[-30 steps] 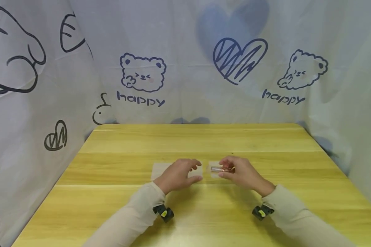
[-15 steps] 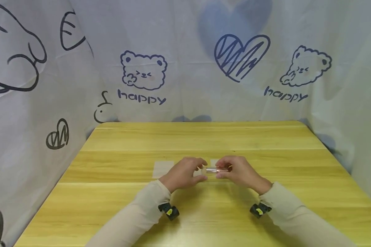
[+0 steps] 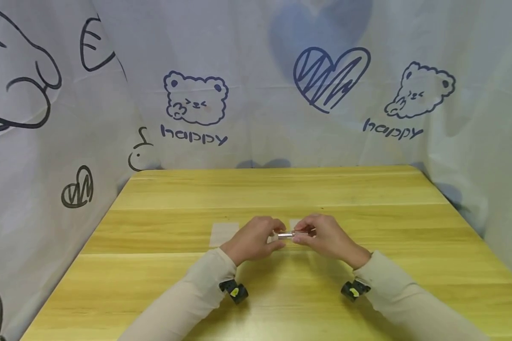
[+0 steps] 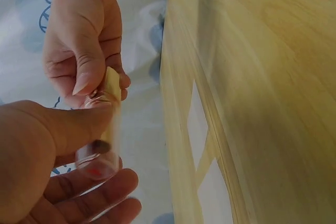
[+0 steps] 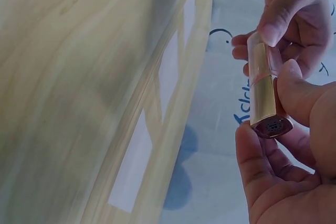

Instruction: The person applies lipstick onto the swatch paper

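Note:
A lipstick (image 3: 286, 235) lies sideways between both hands, above the middle of the table. It has a shiny gold base (image 5: 264, 100) with a dark end face, and a clear cap (image 5: 254, 51). My left hand (image 3: 252, 240) holds the cap end, its thumb along one side and fingers curled beneath. On the base my right hand (image 3: 329, 238) has its grip, thumb on the side and fingertips at the lower end. In the left wrist view the cap's clear end (image 4: 100, 167) shows something red inside, and the right hand hides most of the base.
Pale rectangular patches lie in a row on the wooden table (image 3: 256, 189): a left patch (image 3: 224, 234), a right patch (image 3: 294, 222) partly behind the right hand, and a middle patch (image 5: 169, 72). White cloth (image 3: 256, 109) with drawings hangs around the table.
My right hand has brought the lipstick leftward. My left hand moved slightly right, and its fingers now hold the cap end, which was free of them a second ago.

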A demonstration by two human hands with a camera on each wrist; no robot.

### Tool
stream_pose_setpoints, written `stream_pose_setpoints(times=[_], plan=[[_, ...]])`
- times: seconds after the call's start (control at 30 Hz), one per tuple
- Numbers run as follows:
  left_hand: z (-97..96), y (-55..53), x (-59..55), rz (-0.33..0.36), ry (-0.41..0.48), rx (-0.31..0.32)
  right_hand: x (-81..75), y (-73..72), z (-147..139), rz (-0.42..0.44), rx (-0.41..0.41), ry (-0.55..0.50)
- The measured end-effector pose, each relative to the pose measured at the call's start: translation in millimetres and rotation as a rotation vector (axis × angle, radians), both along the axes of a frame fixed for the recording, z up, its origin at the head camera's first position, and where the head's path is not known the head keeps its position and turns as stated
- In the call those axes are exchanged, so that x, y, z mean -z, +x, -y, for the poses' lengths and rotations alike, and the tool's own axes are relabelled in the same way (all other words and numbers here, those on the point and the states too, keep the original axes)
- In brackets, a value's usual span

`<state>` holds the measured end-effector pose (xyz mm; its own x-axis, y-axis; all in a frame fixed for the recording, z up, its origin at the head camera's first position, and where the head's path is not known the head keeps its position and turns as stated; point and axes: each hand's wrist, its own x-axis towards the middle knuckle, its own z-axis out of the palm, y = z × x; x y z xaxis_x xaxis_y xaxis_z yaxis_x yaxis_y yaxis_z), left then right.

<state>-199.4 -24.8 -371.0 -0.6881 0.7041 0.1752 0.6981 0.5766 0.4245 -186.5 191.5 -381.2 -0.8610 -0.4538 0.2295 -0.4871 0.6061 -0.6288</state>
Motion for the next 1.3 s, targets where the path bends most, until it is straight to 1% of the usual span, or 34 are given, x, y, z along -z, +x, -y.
stream_pose_setpoints(times=[0.3,0.43,0.57,0.63,0.87,1.0,1.3], plan=[[-1.7,-1.4,-0.9,0.006,0.011,0.0,-3.2,1.9,3.5,0.037,-0.026,-0.005],[-0.9,-0.8,0.3,0.017,0.01,-0.011,-0.1,3.6,4.4,0.04,-0.016,-0.017],[0.3,1.9,3.2,0.045,-0.002,-0.025,3.7,6.1,4.9,0.058,-0.028,-0.027],[0.3,3.0,4.3,0.048,-0.006,-0.026,4.5,7.4,4.4,0.064,-0.032,-0.02],[-2.9,2.8,0.4,0.024,0.009,-0.023,-0.1,6.8,2.3,0.046,0.001,0.001],[-4.3,3.0,-1.4,0.018,-0.006,-0.023,-0.6,5.8,0.6,0.044,-0.001,0.007],[-5.9,2.1,-0.8,0.018,-0.018,-0.026,-0.6,5.2,-2.2,0.029,-0.02,-0.002]])
